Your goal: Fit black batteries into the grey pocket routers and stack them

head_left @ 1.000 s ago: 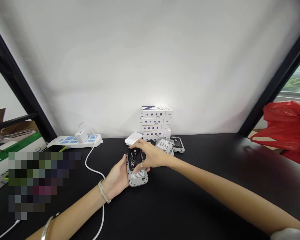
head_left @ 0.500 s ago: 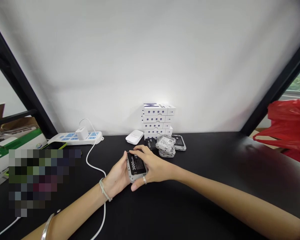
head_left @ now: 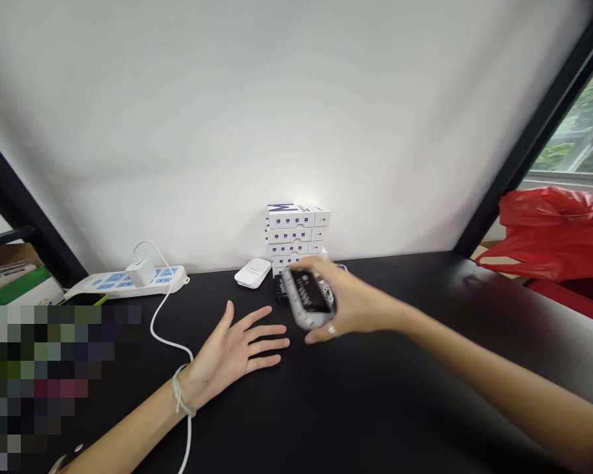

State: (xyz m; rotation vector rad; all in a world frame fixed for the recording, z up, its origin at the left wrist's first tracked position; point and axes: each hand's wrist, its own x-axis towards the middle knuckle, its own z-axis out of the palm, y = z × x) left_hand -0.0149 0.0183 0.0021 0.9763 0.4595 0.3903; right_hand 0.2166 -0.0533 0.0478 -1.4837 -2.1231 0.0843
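My right hand [head_left: 348, 303] grips a small grey device [head_left: 305, 299] with a black battery in its open back, held above the black table [head_left: 375, 395]. The picture of it is smeared by motion. My left hand [head_left: 237, 345] lies palm up over the table with its fingers spread and nothing in it, just left of the device. Behind the device a loose black battery [head_left: 279, 289] lies on the table. A white cover [head_left: 252, 272] rests further back to the left.
A stack of white boxes [head_left: 296, 234] stands against the white wall. A white power strip [head_left: 128, 280] with a charger and trailing white cable [head_left: 163, 329] lies at the back left. A red plastic bag [head_left: 553, 230] sits at the right. Cardboard boxes are at the far left.
My left hand has let go of the device and opened flat. My right hand has carried the device up and to the right, toward the box stack. The camera has turned slightly right.
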